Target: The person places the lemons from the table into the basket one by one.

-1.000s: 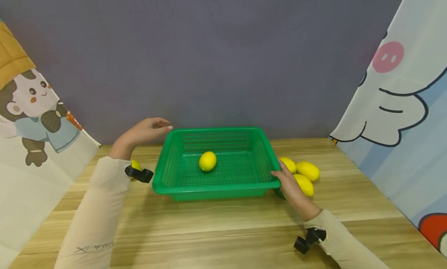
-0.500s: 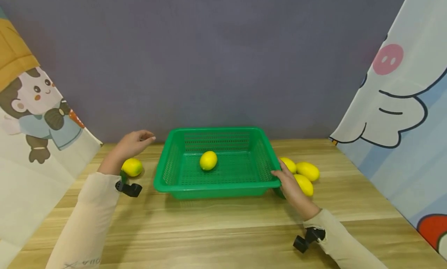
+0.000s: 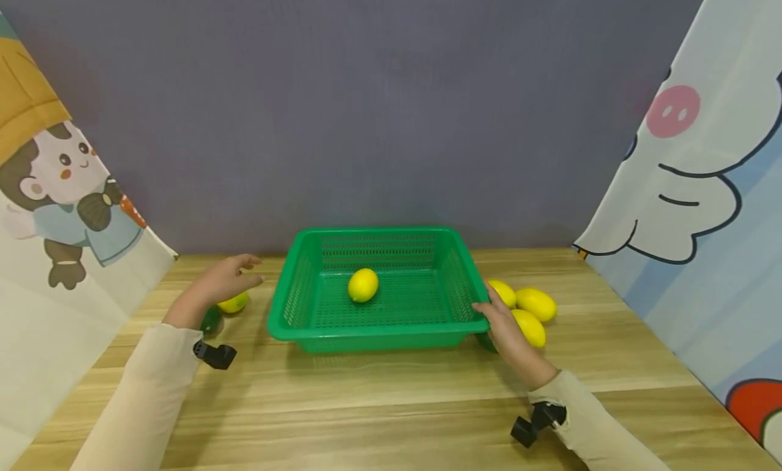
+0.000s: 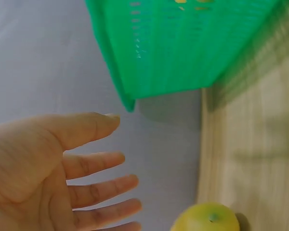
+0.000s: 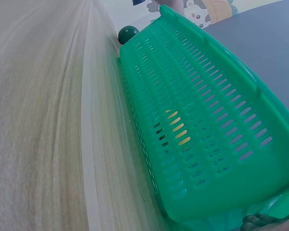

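Note:
A green plastic basket (image 3: 379,330) with slotted walls stands mid-table, one lemon (image 3: 363,285) lying in it. My right hand (image 3: 510,332) grips its right rim near the front corner, thumb over the edge; the other fingers are mostly hidden. To the left of the basket, my left hand (image 3: 222,281) hovers with fingers extended and apart, holding nothing. Beneath it lie a yellow-green lemon (image 3: 233,303), partly covered by the hand, and a dark green round fruit (image 3: 210,319). In the left wrist view, that lemon (image 4: 207,219) is below the fingertips.
Several lemons (image 3: 536,304) lie together right of the basket, beside my right hand. Something dark green (image 3: 487,342) shows under the basket's right front corner. A grey backdrop (image 3: 391,118) closes the wooden table's (image 3: 366,417) back, with printed cloths at both sides.
My left hand has moved left and down, away from the basket's left back corner to above the fruit. The right hand and basket have stayed about where they were.

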The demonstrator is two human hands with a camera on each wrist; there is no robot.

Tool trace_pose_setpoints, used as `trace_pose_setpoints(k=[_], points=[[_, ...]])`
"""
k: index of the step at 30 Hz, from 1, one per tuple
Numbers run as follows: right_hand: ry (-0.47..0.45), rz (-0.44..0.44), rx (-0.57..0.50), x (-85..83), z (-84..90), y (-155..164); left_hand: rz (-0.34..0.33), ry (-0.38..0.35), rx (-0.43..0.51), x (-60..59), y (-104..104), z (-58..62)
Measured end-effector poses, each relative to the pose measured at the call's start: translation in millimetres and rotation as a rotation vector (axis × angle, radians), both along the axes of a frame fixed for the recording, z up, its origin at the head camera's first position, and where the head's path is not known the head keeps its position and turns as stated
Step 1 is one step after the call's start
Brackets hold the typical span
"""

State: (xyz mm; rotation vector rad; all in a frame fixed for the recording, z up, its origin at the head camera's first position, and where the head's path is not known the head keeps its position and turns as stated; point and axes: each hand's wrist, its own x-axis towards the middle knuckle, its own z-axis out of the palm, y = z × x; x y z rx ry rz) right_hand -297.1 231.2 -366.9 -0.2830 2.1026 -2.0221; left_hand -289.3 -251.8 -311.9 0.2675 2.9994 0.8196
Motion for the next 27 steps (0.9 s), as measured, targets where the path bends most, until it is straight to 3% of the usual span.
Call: trace_pose_setpoints(k=[5,10,21,27], points=[[-0.002,0.000,-0.006,0.5,-0.5,-0.1,0.032,0.018,-0.035,-7.0,-12.6,-9.7],[-0.006,0.006,-0.016,-0.5,-0.8,-0.1,0.075,-0.009,-0.062,-11.6,-25.0,-19.9],[0.014,0.009,-0.033,-0.2,0.1,-1.7,0.122,-0.210,-0.121,-15.3,-29.8,-29.3],[0.016,0.010,-0.031,-0.3,-0.5,-1.7,0.112,-0.226,-0.122,-17.5,-30.9,-33.1]])
